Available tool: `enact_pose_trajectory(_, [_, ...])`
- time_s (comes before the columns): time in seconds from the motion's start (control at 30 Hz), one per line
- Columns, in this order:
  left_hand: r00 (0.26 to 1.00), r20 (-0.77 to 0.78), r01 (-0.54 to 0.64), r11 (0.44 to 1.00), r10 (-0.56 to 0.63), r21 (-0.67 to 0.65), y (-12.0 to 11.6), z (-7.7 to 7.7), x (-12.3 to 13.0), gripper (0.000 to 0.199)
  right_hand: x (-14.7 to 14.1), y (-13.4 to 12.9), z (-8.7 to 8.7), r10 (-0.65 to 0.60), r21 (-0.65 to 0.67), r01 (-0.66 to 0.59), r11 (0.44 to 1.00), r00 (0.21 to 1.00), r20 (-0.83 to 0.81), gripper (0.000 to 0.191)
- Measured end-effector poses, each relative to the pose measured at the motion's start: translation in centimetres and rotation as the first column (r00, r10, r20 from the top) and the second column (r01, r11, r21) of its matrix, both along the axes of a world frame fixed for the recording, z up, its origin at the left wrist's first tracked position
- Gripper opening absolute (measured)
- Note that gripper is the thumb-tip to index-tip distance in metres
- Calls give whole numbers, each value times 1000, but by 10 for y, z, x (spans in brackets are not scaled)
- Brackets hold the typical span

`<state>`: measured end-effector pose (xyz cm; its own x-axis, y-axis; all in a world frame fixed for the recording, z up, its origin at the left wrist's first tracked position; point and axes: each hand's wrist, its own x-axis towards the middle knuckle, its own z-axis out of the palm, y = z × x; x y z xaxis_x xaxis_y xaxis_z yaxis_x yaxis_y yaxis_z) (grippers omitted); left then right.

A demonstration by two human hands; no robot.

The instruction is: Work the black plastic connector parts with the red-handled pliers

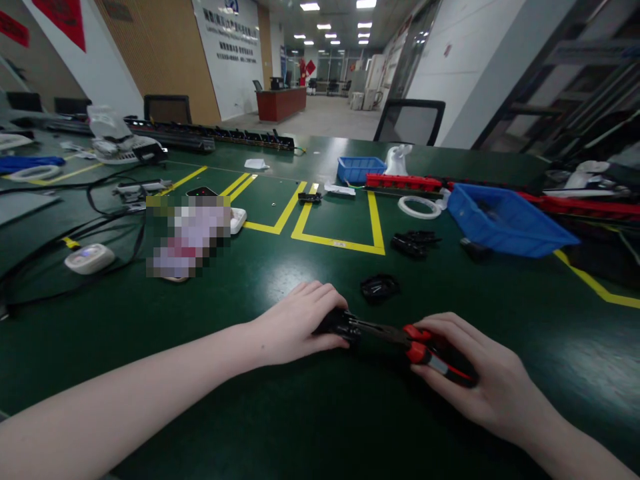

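Note:
My left hand is closed around a small black plastic part just above the green table. In my right hand are needle-nose pliers with red and black handles. Their jaw tips reach the right end of the black part; whether they grip anything there is too small to tell. Just beyond my hands lies another black plastic part. Farther back on the right sits a cluster of similar black pieces.
A blue bin stands at the right, a smaller blue bin at the back. A roll of white tape lies between them. Leftward are a blurred-out phone, a white oval device and black cables. Yellow tape marks the tabletop.

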<state>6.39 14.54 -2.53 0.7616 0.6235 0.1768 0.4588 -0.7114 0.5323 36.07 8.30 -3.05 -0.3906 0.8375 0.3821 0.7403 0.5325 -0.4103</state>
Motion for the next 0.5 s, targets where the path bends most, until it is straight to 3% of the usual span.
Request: enact_pose_trajectory(0.5, [997,76,6,994,3,-110,2,-2,-2,34,4,3,-4,12,17,-13,1000,1000,23,30])
